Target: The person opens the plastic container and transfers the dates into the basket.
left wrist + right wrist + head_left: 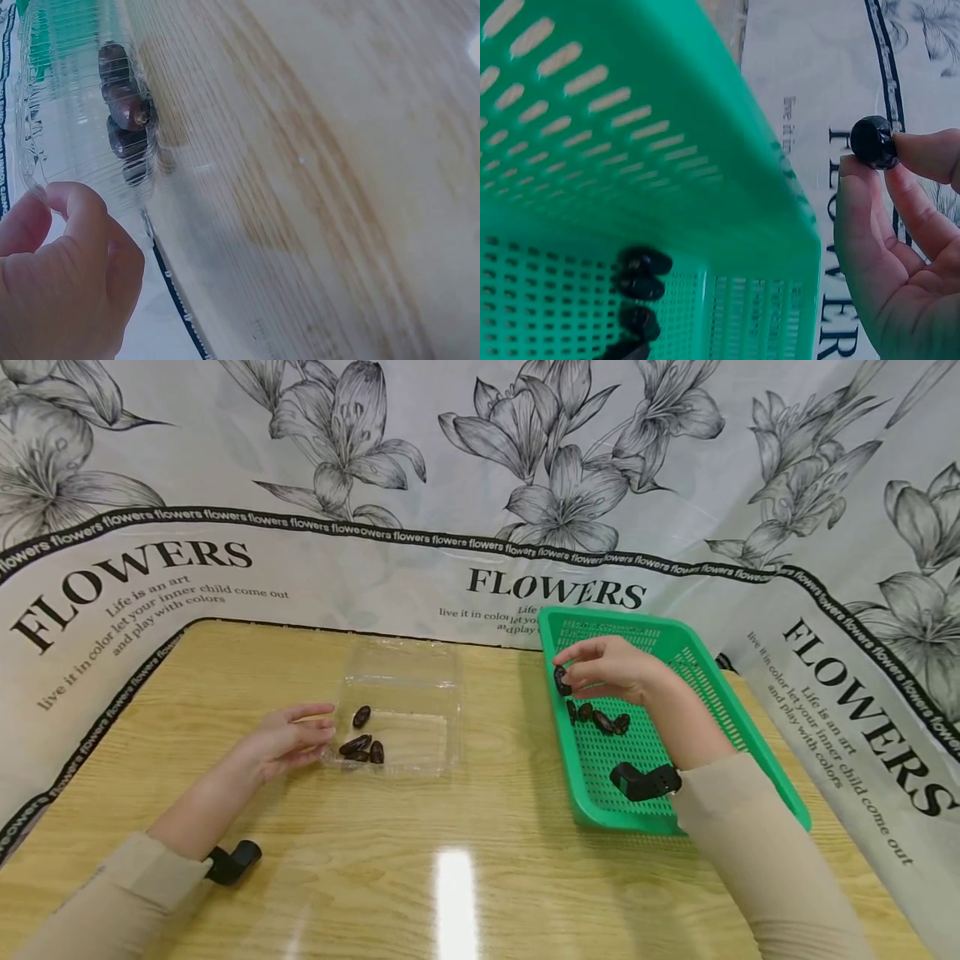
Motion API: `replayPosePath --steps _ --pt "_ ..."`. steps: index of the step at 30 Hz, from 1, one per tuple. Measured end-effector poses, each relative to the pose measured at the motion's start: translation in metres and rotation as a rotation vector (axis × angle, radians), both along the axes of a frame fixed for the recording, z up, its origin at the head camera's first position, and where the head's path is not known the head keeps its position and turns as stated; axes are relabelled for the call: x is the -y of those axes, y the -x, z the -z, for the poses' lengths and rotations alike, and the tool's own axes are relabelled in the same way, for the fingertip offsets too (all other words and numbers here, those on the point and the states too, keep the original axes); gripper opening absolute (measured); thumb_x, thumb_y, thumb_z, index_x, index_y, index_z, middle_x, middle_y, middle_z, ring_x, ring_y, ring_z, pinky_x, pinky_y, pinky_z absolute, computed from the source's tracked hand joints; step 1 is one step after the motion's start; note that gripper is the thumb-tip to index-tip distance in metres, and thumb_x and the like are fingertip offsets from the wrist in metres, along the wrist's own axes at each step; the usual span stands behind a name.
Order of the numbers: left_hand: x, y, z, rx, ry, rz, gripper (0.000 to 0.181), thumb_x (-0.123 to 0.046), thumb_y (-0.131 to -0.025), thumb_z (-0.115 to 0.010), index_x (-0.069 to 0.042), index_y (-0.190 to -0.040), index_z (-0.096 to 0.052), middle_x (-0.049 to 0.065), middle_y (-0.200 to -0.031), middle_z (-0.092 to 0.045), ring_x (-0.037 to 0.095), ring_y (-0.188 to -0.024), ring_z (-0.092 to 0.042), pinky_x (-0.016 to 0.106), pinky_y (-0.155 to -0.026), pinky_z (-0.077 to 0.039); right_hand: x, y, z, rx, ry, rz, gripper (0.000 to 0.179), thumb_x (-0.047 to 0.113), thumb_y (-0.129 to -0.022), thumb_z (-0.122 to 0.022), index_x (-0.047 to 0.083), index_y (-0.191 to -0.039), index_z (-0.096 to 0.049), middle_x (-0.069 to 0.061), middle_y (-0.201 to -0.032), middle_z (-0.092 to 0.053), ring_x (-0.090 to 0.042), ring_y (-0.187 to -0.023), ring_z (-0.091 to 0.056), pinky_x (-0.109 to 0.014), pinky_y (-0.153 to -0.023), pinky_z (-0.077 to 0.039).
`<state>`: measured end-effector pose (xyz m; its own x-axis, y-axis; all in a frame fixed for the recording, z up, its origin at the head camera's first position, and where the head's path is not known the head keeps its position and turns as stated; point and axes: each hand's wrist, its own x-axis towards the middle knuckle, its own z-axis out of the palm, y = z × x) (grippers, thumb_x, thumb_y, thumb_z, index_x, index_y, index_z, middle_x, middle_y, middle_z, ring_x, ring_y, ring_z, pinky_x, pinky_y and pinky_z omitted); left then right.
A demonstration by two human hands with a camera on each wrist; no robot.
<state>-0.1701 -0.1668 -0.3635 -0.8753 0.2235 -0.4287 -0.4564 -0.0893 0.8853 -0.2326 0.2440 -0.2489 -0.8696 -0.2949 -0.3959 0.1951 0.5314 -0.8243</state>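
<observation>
The head camera looks from above, forward and down, over the light-brown wooden table [510, 827]. The left wrist camera faces, from near, the clear hinged plastic box [71, 112]; the right one, also near, the green perforated plastic basket [727, 112]. The head view shares box and basket with them.

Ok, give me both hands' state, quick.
Left hand: closed, pinching the clear box by its edge.
Right hand: closed, holding one date by the basket's rim.
</observation>
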Motion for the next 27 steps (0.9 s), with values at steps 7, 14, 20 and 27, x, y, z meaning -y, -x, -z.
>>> replayPosePath --steps 7,14,20,27 --pt "-0.003 0.003 0.0 -0.015 0.009 0.003 0.063 0.0 -0.093 -0.054 0.001 -0.147 -0.021 0.016 -0.127 -0.039 0.006 -0.084 -0.057 0.019 -0.068 -0.049 -0.03 -0.001 0.006 0.025 0.008 0.053 0.044 0.003 -0.089 -0.056 -0.005 -0.13 -0.043 0.0 -0.092 -0.059 -0.013 -0.081 -0.062 -0.033 -0.081 -0.052" --pt "-0.001 0.001 0.001 -0.01 0.007 -0.005 0.063 0.001 -0.093 -0.053 0.001 -0.147 -0.02 0.012 -0.119 -0.043 0.005 -0.08 -0.057 0.018 -0.066 -0.049 -0.037 0.005 0.022 0.068 0.016 0.088 0.048 0.0 -0.088 -0.056 -0.01 -0.132 -0.039 -0.001 -0.088 -0.059 -0.012 -0.075 -0.062 -0.031 -0.077 -0.053" --pt "0.0 0.0 0.002 -0.005 0.001 -0.012 0.063 0.002 -0.092 -0.053 0.002 -0.146 -0.021 0.009 -0.111 -0.048 0.007 -0.08 -0.057 0.018 -0.067 -0.05 -0.042 0.014 0.039 0.09 0.022 0.148 0.05 -0.002 -0.088 -0.056 -0.009 -0.134 -0.038 0.0 -0.084 -0.059 -0.01 -0.072 -0.062 -0.029 -0.076 -0.054" --pt "0.001 0.0 0.002 -0.01 0.005 -0.014 0.063 0.002 -0.092 -0.054 0.003 -0.146 -0.022 0.009 -0.11 -0.048 0.007 -0.081 -0.057 0.018 -0.067 -0.049 -0.046 0.029 0.058 0.07 -0.041 0.179 0.048 0.002 -0.091 -0.055 -0.007 -0.136 -0.039 -0.002 -0.09 -0.057 -0.009 -0.073 -0.062 -0.03 -0.078 -0.053"
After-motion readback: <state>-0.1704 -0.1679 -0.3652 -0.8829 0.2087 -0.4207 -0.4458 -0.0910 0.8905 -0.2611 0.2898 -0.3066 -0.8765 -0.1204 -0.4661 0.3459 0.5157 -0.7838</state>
